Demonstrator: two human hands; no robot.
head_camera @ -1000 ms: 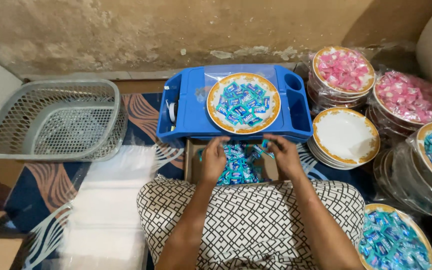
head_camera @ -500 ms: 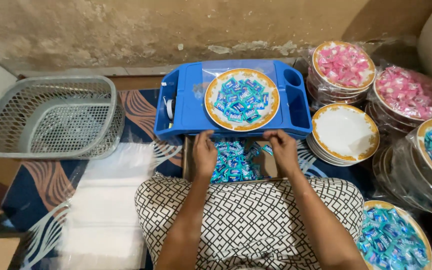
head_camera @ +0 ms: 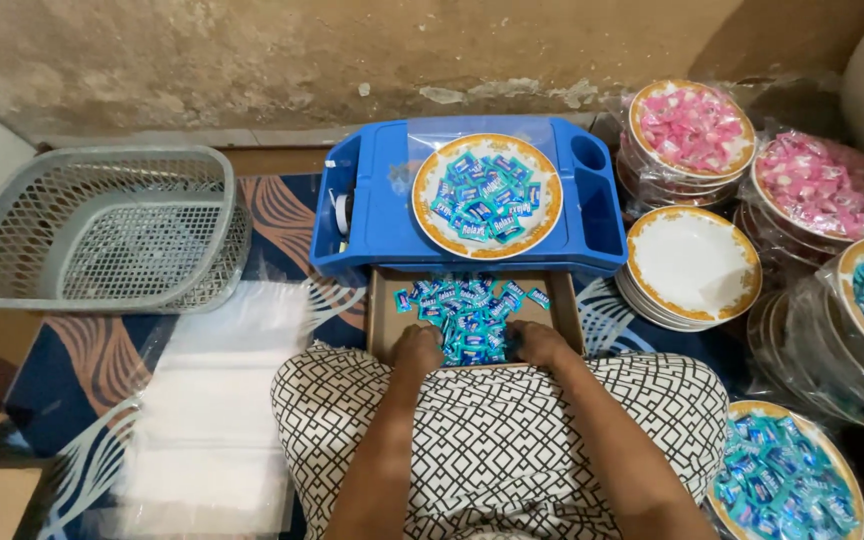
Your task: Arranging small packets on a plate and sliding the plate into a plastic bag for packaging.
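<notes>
Two bare hands work in a shallow cardboard box point(head_camera: 382, 320) at the picture's centre. The left hand point(head_camera: 415, 347) sits at the box's 7 o'clock edge, the right hand point(head_camera: 535, 343) at its 5 o'clock edge. Between them lies a loose heap of blue wrapped candies point(head_camera: 467, 312), too many to count. The heap spreads from the fingertips toward 12 o'clock, and both hands touch its near side. Fingers on both hands curl down into the candies; whether they pinch any cannot be told.

At 12 o'clock from the box sits one blue plastic tray point(head_camera: 382, 215) carrying one gold-rimmed plate of blue candies point(head_camera: 487, 195) under clear wrap. At 10 o'clock stands one grey mesh basket point(head_camera: 102, 228). At 8 o'clock lies a pile of clear plastic sheets point(head_camera: 212, 400).

To the right: two wrapped plates of pink candies point(head_camera: 694, 127), one stack of empty white plates point(head_camera: 693, 264) at 3 o'clock, and two more plates of blue candies at 3 and 5 o'clock point(head_camera: 782, 480).
</notes>
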